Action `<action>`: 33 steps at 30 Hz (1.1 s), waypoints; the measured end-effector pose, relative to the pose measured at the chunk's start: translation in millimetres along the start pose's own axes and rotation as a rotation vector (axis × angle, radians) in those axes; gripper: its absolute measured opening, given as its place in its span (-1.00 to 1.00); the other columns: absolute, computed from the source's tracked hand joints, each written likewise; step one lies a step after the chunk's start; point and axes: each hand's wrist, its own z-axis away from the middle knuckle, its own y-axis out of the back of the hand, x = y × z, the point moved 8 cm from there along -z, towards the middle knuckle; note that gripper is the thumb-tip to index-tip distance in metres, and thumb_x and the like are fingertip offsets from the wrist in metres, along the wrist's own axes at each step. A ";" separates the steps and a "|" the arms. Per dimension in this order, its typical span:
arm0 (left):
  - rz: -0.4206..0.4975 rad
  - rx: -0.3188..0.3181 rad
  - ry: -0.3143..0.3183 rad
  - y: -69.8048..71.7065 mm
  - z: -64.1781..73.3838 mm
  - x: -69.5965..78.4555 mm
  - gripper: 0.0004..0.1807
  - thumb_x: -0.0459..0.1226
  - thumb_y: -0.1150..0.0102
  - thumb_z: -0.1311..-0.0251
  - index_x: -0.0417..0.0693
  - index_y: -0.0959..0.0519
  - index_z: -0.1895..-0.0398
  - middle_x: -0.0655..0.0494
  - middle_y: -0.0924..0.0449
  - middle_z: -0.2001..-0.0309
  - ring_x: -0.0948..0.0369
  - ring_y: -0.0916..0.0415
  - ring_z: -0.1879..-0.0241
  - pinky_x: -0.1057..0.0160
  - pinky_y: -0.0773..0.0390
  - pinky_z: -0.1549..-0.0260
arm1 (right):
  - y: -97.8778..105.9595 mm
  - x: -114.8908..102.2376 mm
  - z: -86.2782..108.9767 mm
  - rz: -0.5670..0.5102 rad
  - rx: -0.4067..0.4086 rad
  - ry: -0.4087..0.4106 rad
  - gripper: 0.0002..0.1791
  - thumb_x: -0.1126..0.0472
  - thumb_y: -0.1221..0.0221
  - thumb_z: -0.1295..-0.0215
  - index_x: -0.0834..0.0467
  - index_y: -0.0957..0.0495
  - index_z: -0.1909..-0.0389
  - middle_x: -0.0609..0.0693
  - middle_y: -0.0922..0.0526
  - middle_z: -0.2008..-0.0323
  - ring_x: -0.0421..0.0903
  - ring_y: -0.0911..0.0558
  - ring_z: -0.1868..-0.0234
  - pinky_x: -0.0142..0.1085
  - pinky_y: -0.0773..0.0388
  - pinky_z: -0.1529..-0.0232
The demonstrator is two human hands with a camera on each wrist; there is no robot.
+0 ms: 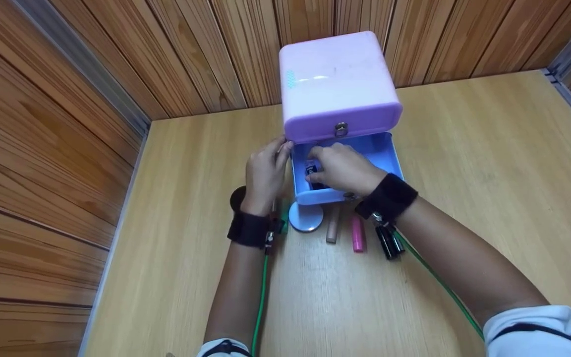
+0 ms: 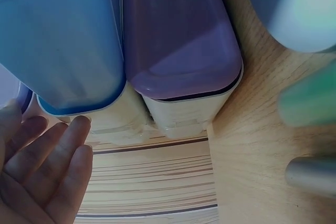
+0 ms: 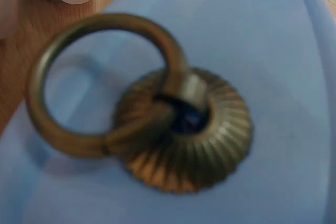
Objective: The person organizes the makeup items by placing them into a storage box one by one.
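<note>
A pink drawer box (image 1: 337,74) with purple drawer fronts stands on the table, its blue drawer (image 1: 379,153) pulled out. Inside that drawer my right hand (image 1: 347,168) reaches down, pinching a small dark item with pale lettering (image 1: 311,170) between thumb and forefinger. At the drawer's left edge, my left hand (image 1: 265,171) touches the box side; its fingers (image 2: 71,145) look fairly straight in the left wrist view. Below the blue drawer is a closed purple drawer (image 2: 184,35). The right wrist view is filled by the blue front with its brass ring pull (image 3: 184,129).
In front of the box lie a round pale disc (image 1: 306,216), a beige tube (image 1: 333,225), a pink tube (image 1: 358,234) and black tubes (image 1: 387,244). A green tube (image 2: 307,98) lies near my left wrist. Wood-panelled walls (image 1: 236,49) stand behind and at the left.
</note>
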 end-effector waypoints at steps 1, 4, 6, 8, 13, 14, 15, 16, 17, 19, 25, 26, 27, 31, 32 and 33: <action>-0.004 0.003 -0.004 0.4 0.5 -0.4 -0.58 -0.06 -0.02 -0.42 -0.18 -0.64 -0.05 -0.03 -0.69 0.08 0.17 -0.65 0.14 0.24 -0.59 0.19 | -1.8 0.4 -1.0 0.002 -0.017 -0.003 -0.48 -0.02 -0.33 -0.23 0.14 -0.53 -0.14 0.04 -0.65 0.04 -0.09 -0.61 0.19 -0.13 -0.52 0.08; -0.009 0.008 -0.011 0.6 1.2 -0.9 -0.60 -0.07 -0.04 -0.41 -0.18 -0.66 -0.03 -0.02 -0.70 0.12 0.19 -0.65 0.18 0.23 -0.59 0.23 | -5.3 1.1 -3.9 0.029 -0.055 0.006 -0.51 0.00 -0.31 -0.26 0.19 -0.55 -0.12 0.06 -0.66 0.07 -0.04 -0.60 0.15 -0.09 -0.50 0.04; -0.008 0.007 -0.009 0.7 1.3 -1.1 -0.60 -0.07 -0.04 -0.41 -0.17 -0.66 -0.02 -0.01 -0.70 0.13 0.19 -0.65 0.18 0.23 -0.59 0.23 | -7.2 1.1 -5.3 0.042 -0.079 0.009 -0.52 0.02 -0.29 -0.27 0.22 -0.55 -0.10 0.08 -0.66 0.09 -0.01 -0.61 0.14 -0.08 -0.49 0.03; -0.002 0.002 -0.002 0.8 1.2 -1.2 -0.60 -0.06 -0.03 -0.41 -0.16 -0.66 -0.03 -0.01 -0.70 0.12 0.20 -0.65 0.17 0.22 -0.59 0.22 | -9.1 1.2 -6.4 0.048 -0.104 0.008 -0.51 0.02 -0.28 -0.28 0.24 -0.54 -0.12 0.11 -0.65 0.06 0.01 -0.61 0.09 -0.06 -0.49 0.00; -0.002 -0.001 0.011 1.4 0.8 -1.2 -0.59 -0.05 -0.03 -0.41 -0.15 -0.65 -0.05 -0.01 -0.70 0.10 0.19 -0.65 0.16 0.23 -0.60 0.22 | -15.0 2.9 -8.4 0.033 -0.170 -0.014 -0.44 0.02 -0.27 -0.29 0.24 -0.48 -0.21 0.15 -0.62 -0.01 0.04 -0.60 0.04 -0.05 -0.49 -0.03; -0.006 0.000 0.012 1.3 0.7 -1.5 -0.58 -0.05 -0.03 -0.41 -0.14 -0.65 -0.06 0.00 -0.70 0.10 0.19 -0.65 0.16 0.23 -0.59 0.22 | -15.9 3.1 -8.8 0.033 -0.178 -0.016 -0.44 0.02 -0.28 -0.29 0.24 -0.48 -0.21 0.13 -0.63 0.02 0.03 -0.60 0.06 -0.06 -0.50 -0.01; -0.008 0.001 0.013 1.4 0.8 -1.7 -0.59 -0.05 -0.03 -0.41 -0.14 -0.65 -0.06 0.00 -0.70 0.10 0.19 -0.65 0.16 0.23 -0.60 0.22 | -16.7 3.3 -9.2 0.033 -0.185 -0.019 -0.44 0.02 -0.28 -0.29 0.24 -0.48 -0.21 0.11 -0.64 0.06 0.02 -0.60 0.10 -0.07 -0.51 0.03; -0.010 0.001 0.014 1.4 0.9 -1.9 -0.59 -0.05 -0.03 -0.41 -0.14 -0.65 -0.06 0.00 -0.70 0.10 0.20 -0.65 0.16 0.24 -0.60 0.23 | -17.3 3.7 -9.7 0.033 -0.189 -0.023 -0.45 0.02 -0.28 -0.28 0.24 -0.49 -0.20 0.09 -0.64 0.12 0.00 -0.60 0.15 -0.09 -0.52 0.07; -0.010 0.002 0.013 1.7 0.9 -1.9 -0.59 -0.05 -0.03 -0.41 -0.14 -0.65 -0.06 0.00 -0.70 0.10 0.20 -0.65 0.17 0.24 -0.60 0.23 | -17.7 3.9 -10.1 0.033 -0.192 -0.026 -0.46 0.01 -0.28 -0.28 0.23 -0.50 -0.19 0.07 -0.64 0.17 -0.01 -0.59 0.19 -0.10 -0.52 0.12; -0.010 0.006 0.011 2.5 0.9 -2.3 -0.59 -0.05 -0.04 -0.40 -0.14 -0.65 -0.06 0.00 -0.70 0.11 0.20 -0.65 0.18 0.24 -0.60 0.24 | -18.5 3.7 -10.7 0.026 -0.197 -0.028 -0.47 0.01 -0.28 -0.28 0.22 -0.51 -0.17 0.02 -0.61 0.26 -0.03 -0.57 0.27 -0.13 -0.52 0.19; -0.003 0.011 0.003 2.8 1.6 -2.7 -0.61 -0.07 -0.06 -0.40 -0.15 -0.65 -0.04 -0.01 -0.70 0.12 0.21 -0.65 0.22 0.26 -0.59 0.28 | -16.7 4.2 -9.3 0.025 -0.188 -0.021 -0.53 -0.01 -0.26 -0.30 0.19 -0.52 -0.11 -0.01 -0.57 0.35 -0.04 -0.55 0.34 -0.17 -0.49 0.28; -0.003 0.015 -0.002 2.9 1.7 -2.6 -0.62 -0.08 -0.07 -0.40 -0.15 -0.66 -0.03 -0.01 -0.70 0.13 0.21 -0.65 0.23 0.26 -0.59 0.29 | -15.4 4.3 -8.9 0.030 -0.179 -0.016 -0.56 -0.01 -0.25 -0.31 0.18 -0.52 -0.08 0.00 -0.56 0.36 -0.04 -0.55 0.34 -0.16 -0.49 0.28; 0.000 0.012 0.001 2.5 1.8 -3.0 -0.61 -0.08 -0.06 -0.40 -0.15 -0.65 -0.04 -0.01 -0.70 0.12 0.21 -0.65 0.22 0.26 -0.60 0.28 | -13.7 4.2 -8.4 0.035 -0.165 -0.006 -0.59 0.00 -0.24 -0.32 0.18 -0.53 -0.04 0.00 -0.56 0.37 -0.03 -0.55 0.34 -0.16 -0.49 0.28; 0.003 0.004 0.009 1.9 1.2 -3.5 -0.60 -0.06 -0.05 -0.39 -0.13 -0.65 -0.04 0.00 -0.70 0.12 0.22 -0.65 0.21 0.27 -0.60 0.26 | -3.6 5.1 -2.7 0.019 -0.116 0.010 -0.75 0.06 -0.18 -0.37 0.14 -0.52 0.10 -0.01 -0.53 0.45 -0.06 -0.54 0.43 -0.18 -0.47 0.36; -0.001 0.001 0.011 1.8 1.1 -3.5 -0.60 -0.06 -0.05 -0.40 -0.13 -0.65 -0.06 0.00 -0.70 0.10 0.22 -0.65 0.20 0.27 -0.60 0.26 | -0.3 4.7 -0.5 0.018 -0.097 0.024 -0.78 0.08 -0.18 -0.38 0.14 -0.52 0.12 -0.02 -0.53 0.46 -0.07 -0.54 0.46 -0.18 -0.47 0.37; -0.002 -0.004 0.015 1.5 0.9 -3.6 -0.59 -0.05 -0.04 -0.40 -0.13 -0.64 -0.07 -0.01 -0.69 0.09 0.22 -0.65 0.20 0.26 -0.59 0.26 | 3.2 4.5 2.1 0.011 -0.081 0.035 -0.81 0.10 -0.18 -0.38 0.13 -0.52 0.14 -0.03 -0.52 0.48 -0.08 -0.53 0.49 -0.20 -0.46 0.41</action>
